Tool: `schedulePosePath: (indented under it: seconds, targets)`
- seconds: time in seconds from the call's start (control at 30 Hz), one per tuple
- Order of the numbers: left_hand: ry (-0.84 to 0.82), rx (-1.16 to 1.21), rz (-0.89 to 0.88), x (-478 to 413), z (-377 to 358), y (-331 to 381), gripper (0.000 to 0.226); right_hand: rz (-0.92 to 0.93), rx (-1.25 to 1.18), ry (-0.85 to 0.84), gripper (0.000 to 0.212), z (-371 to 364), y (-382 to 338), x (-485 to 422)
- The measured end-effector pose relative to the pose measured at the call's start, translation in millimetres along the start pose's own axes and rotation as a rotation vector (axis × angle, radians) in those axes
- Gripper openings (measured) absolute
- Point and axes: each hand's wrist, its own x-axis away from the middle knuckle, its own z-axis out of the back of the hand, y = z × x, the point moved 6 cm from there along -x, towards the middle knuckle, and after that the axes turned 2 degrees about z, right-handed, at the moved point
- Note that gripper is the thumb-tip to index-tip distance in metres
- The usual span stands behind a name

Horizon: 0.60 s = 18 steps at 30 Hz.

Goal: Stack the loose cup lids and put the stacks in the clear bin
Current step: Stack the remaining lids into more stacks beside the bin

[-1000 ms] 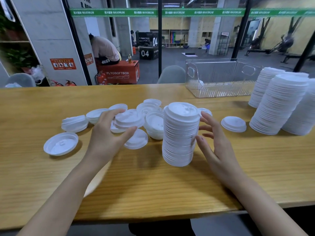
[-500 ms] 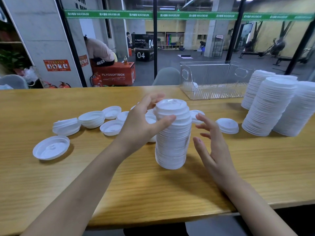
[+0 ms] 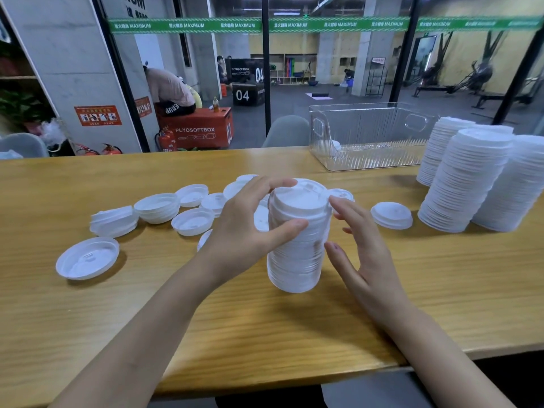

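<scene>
lid stack (image 3: pixel 297 240) upright, left hand (image 3: pixel 244 231) grip curled round it, partly hiding loose lids (image 3: pixel 192 221); right hand (image 3: pixel 365 254) spread beside.

The red box (image 3: pixel 195 132) reads PLYOSOFTBOX in white on its front, with 03 on its right side. Behind it to the right, a black box (image 3: pixel 247 95) shows a big white 04. Another black box (image 3: pixel 245 70) beyond that carries PLYOSOFTBOX and 04. High above the red box, a green banner (image 3: pixel 188 25) repeats MAXIMUM.
</scene>
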Motion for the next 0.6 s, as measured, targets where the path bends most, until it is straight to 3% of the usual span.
schedulePosePath:
  seconds: [0.17, 0.3, 0.47, 0.6]
  targets:
    - [0.042, -0.001, 0.021, 3, 8, -7, 0.062, -0.005, -0.004, 0.005, 0.049, 1, 0, 0]
    - [0.136, -0.068, 0.109, 13, 36, -37, 0.049, -0.011, -0.007, 0.022, 0.049, 1, 1, 1]
    - [0.106, -0.517, 0.183, 39, 56, -93, 0.058, -0.019, -0.020, 0.025, 0.051, 0, 3, 1]
    - [-0.034, -0.743, 0.290, 52, 52, -110, 0.086, -0.018, -0.017, 0.024, 0.052, 0, 2, 1]
